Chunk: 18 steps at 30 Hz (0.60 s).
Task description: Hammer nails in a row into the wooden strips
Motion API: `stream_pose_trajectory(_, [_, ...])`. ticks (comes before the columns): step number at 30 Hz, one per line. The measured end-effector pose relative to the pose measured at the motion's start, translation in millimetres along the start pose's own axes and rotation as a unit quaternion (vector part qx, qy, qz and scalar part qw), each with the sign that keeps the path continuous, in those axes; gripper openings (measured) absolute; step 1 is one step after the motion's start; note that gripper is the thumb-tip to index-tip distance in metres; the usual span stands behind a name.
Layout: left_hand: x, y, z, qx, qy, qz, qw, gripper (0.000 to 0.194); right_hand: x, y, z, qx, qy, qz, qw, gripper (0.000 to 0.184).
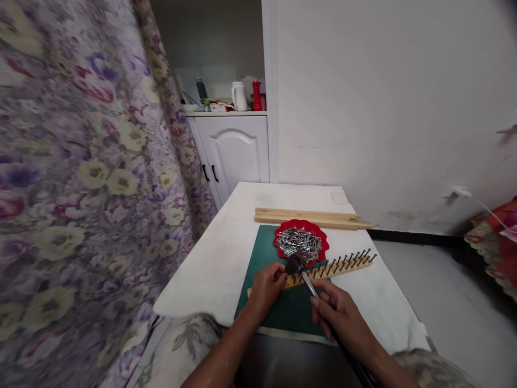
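Observation:
My right hand [338,311] is closed round the handle of a hammer [306,277]; its dark head hangs over the left part of a wooden strip [332,267] studded with a row of nails. My left hand [266,285] is pinched at that strip's left end, right under the hammer head; whether it holds a nail I cannot make out. The strip lies slanted on a green cutting mat [264,302]. Just behind it a red plate [301,241] holds a heap of loose silver nails.
The mat lies on a white table [226,258]. Bare wooden strips [309,217] lie along its far side. A flowered curtain [81,178] hangs at the left, a white wall at the right, a white cabinet [234,151] with bottles behind.

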<state>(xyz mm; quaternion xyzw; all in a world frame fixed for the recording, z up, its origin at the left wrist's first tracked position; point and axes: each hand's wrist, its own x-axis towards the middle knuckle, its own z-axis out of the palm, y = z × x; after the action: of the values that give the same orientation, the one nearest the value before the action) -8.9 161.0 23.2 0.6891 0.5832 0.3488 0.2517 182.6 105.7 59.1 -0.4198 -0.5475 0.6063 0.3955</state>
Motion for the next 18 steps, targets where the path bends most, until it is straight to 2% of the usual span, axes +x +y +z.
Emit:
stream_pose_trajectory(7, [0, -8, 4.7, -0.028, 0.006, -0.003, 1.000, 0.011, 10, -31, 7, -0.046, -0.018, -0.025, 0.998, 0.035])
stream_pose_trajectory(9, [-2, -8, 5.4, -0.029, 0.015, -0.006, 0.999, 0.012, 11, -27, 10, -0.045, -0.016, -0.033, 0.998, 0.036])
stream_pose_trajectory(13, [-5, -6, 4.8, -0.023, 0.026, -0.005, 0.999, 0.012, 6, -1, 13, -0.022, 0.014, -0.011, 1.000, 0.039])
stream_pose_trajectory(18, [-6, -4, 4.8, -0.033, 0.029, -0.007, 0.999, 0.014, -1, 12, 12, -0.034, -0.005, 0.007, 0.999, 0.038])
